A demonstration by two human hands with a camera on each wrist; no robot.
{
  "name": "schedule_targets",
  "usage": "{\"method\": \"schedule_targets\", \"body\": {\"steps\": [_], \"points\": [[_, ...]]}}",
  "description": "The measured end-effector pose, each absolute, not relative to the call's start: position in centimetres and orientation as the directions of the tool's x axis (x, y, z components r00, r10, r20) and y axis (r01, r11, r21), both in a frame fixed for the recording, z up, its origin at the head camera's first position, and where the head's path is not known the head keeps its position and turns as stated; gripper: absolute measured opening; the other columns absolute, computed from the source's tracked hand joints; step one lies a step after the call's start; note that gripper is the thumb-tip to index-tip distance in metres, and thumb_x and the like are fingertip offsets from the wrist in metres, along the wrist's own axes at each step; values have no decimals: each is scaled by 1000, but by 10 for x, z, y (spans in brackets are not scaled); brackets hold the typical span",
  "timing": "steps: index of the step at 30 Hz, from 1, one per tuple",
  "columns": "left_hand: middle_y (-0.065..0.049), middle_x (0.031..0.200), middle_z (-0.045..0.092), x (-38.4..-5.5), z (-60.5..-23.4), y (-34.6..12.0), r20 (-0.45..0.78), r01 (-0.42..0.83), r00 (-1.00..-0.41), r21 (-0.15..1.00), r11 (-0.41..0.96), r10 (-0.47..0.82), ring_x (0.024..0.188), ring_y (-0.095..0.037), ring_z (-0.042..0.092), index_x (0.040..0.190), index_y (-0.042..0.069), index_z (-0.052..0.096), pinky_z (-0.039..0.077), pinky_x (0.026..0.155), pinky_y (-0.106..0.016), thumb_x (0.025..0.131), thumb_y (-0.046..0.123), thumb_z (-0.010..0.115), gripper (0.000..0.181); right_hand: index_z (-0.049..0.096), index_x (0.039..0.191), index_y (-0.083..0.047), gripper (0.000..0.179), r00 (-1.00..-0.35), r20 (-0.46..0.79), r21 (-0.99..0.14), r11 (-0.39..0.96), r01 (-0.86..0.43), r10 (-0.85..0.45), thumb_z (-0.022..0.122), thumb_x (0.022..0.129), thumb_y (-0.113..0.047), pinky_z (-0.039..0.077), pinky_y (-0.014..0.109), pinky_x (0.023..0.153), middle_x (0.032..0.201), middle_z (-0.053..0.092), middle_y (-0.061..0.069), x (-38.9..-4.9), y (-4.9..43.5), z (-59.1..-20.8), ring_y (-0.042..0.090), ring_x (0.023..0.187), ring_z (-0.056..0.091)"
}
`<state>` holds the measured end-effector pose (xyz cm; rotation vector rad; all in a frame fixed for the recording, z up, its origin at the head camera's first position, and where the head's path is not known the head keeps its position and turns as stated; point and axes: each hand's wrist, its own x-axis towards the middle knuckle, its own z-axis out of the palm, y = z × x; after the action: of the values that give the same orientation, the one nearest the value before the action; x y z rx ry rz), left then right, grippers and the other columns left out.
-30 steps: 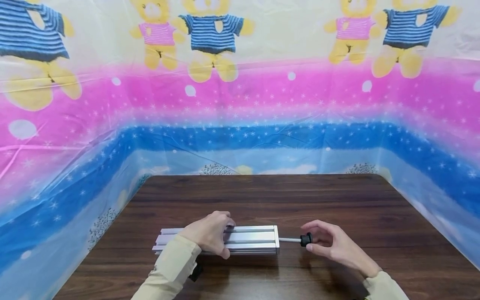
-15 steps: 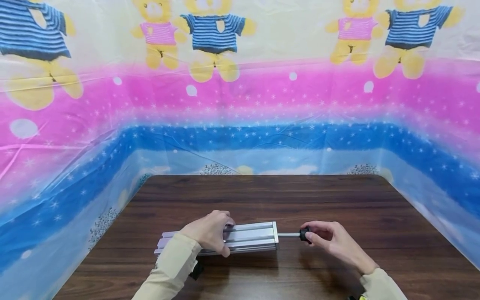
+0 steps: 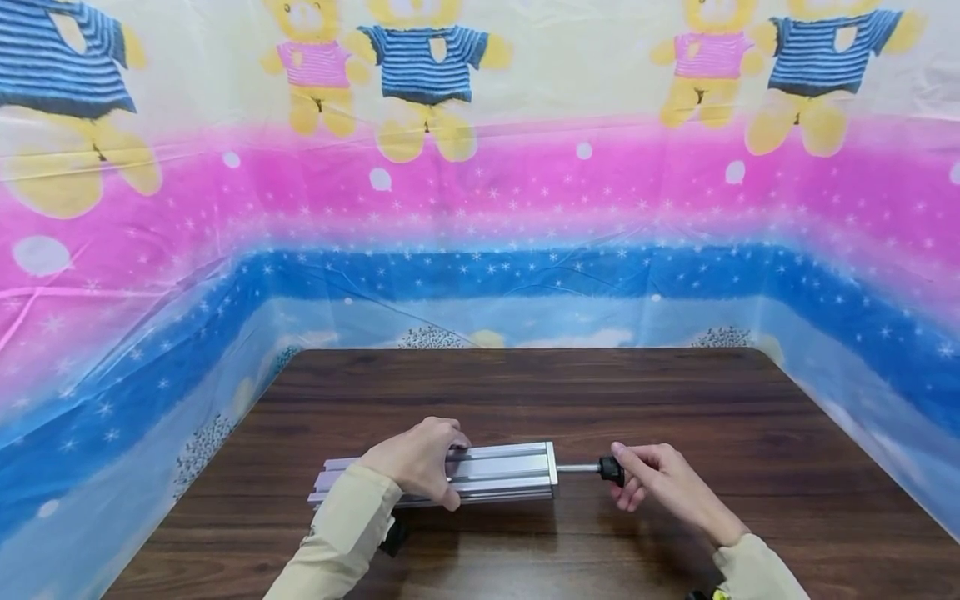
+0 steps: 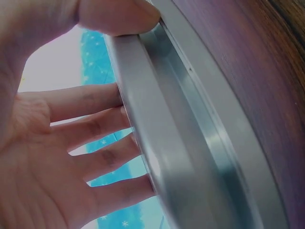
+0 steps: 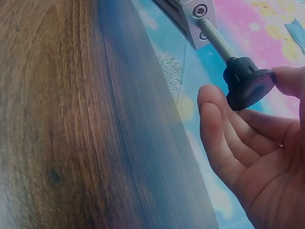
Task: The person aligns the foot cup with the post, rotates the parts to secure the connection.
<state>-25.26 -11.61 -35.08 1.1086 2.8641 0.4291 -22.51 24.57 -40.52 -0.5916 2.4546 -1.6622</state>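
Part of the metal bar (image 3: 502,469) hides beneath clamped left fingers (image 4: 90,101); right fingers (image 5: 213,123) pinch a black knob (image 5: 248,86).

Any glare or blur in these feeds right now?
Head: sheen on the near tabletop, shadow by the right hand; left wrist: soft detail, bright streak along the aluminium profile; right wrist: bluish haze over part of the tabletop, threaded rod discernible.

alu extrusion (image 3: 510,468) = plain silver, threaded rod (image 5: 218,39) silvery too, knob (image 5: 248,85) solid blk — tabletop (image 3: 517,392) dk brown w/ streaky woodgrain. backdrop (image 3: 517,179) cream/pink/blue w/ wht snowflakes, yellow teddy bears (image 3: 394,137) — blue or pink striped tees (image 3: 424,73). sleeves (image 3: 341,527) beige
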Motion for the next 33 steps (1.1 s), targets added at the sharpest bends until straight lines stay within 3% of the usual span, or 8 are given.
{"method": "schedule_targets", "body": {"steps": [5,10,13,18,21,28,33], "points": [[2,89,58,-253,-348,-117,62,648,-750,270,712,659,80,-13,50,93,9,73,45,69,-27,59,19,84,38,60,123,15,53,-925,98,-923,313,-223,-368,42,110,-33,61,40,69,97,72,28,-221,247,-405,26,77,75],[2,90,59,-254,-346,-116,72,650,-750,263,713,657,81,-13,51,97,8,73,46,71,-28,60,20,85,41,53,141,-2,47,-908,223,-872,344,-349,-355,65,100,-20,59,31,81,122,66,24,-217,251,-409,22,99,73],[1,93,61,-254,-346,-116,78,647,-753,262,716,653,83,-14,52,103,5,75,48,74,-30,60,20,86,48,58,137,-10,49,-875,315,-825,350,-444,-367,74,92,-14,57,29,80,120,69,17,-217,253,-413,20,100,72],[-1,100,64,-253,-347,-117,78,633,-764,287,719,641,87,-15,55,113,1,73,50,78,-33,61,21,86,57,62,132,-13,40,-848,384,-782,360,-509,-365,73,93,-14,57,30,77,110,72,10,-218,253,-415,16,93,72],[-3,103,65,-252,-347,-118,77,626,-766,314,714,638,89,-16,56,116,1,72,50,79,-35,62,20,86,59,63,133,-12,38,-873,352,-796,382,-469,-338,71,95,-17,58,31,75,109,71,11,-218,252,-414,13,92,72],[-9,113,66,-251,-347,-120,90,616,-774,333,713,627,102,-23,61,120,0,71,52,87,-41,64,19,86,62,58,134,9,43,-899,246,-863,340,-373,-361,61,102,-20,60,38,77,108,71,25,-219,251,-411,22,88,74],[-13,121,67,-248,-346,-120,78,600,-785,342,723,614,113,-29,62,120,-1,71,52,93,-45,64,19,87,62,59,132,10,43,-909,224,-865,358,-352,-352,59,103,-22,60,38,75,104,71,28,-220,251,-411,23,83,74]]}}
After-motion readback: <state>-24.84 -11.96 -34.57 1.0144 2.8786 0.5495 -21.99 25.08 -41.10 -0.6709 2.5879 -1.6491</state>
